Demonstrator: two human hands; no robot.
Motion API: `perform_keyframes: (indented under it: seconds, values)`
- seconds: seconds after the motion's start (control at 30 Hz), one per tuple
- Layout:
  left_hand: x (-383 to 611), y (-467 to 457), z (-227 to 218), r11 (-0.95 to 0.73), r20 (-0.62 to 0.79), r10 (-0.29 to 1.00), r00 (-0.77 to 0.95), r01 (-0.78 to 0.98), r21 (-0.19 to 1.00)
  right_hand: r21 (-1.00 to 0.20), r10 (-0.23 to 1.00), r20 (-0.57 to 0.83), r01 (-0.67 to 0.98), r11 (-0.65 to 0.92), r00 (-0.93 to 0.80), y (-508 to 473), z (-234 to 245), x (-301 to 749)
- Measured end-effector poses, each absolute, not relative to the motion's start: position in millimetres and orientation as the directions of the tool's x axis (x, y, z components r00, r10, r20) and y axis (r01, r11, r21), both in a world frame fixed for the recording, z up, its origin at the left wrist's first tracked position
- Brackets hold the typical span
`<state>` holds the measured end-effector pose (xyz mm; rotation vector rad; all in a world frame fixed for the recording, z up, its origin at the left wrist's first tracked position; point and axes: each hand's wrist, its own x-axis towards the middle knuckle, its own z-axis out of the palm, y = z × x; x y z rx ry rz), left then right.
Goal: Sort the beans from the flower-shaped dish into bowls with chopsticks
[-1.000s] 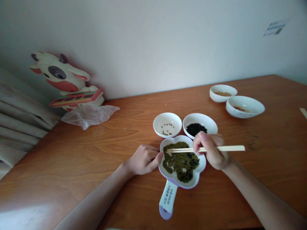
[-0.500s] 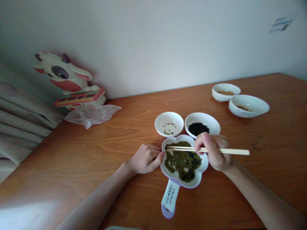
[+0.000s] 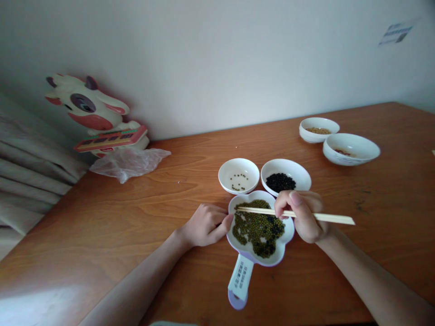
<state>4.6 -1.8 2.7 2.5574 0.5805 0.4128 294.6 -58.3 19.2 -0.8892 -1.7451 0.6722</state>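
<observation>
A flower-shaped dish with a handle sits in front of me, filled with green mung beans and some black beans among them. My left hand is closed at its left rim, thumb on the edge and the other fingers curled. In my right hand is a pair of chopsticks, their tips down among the mung beans near the dish's upper left. Behind the dish stand a small white bowl with a few scattered beans and a white bowl holding black beans.
Farther back at the right are a bowl of yellowish grains and a bowl with reddish bits. A cow-shaped toy keyboard leans at the left wall beside a crumpled plastic bag. All stand on the wooden table.
The chopsticks have tilted slightly and their tips have come closer together, still at the dish's upper left. My left hand stays at the rim. The whole view has shifted a little.
</observation>
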Motion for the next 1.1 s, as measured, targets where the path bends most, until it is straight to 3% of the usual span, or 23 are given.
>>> perform_keyframes:
  seconds: [1.1]
  values:
    - [4.9,-1.9,3.4,-0.782,0.167,0.476,0.864,0.329,0.529,-0.783,0.813,0.521,0.234,0.577,-0.260,-56.5,15.5,291.3]
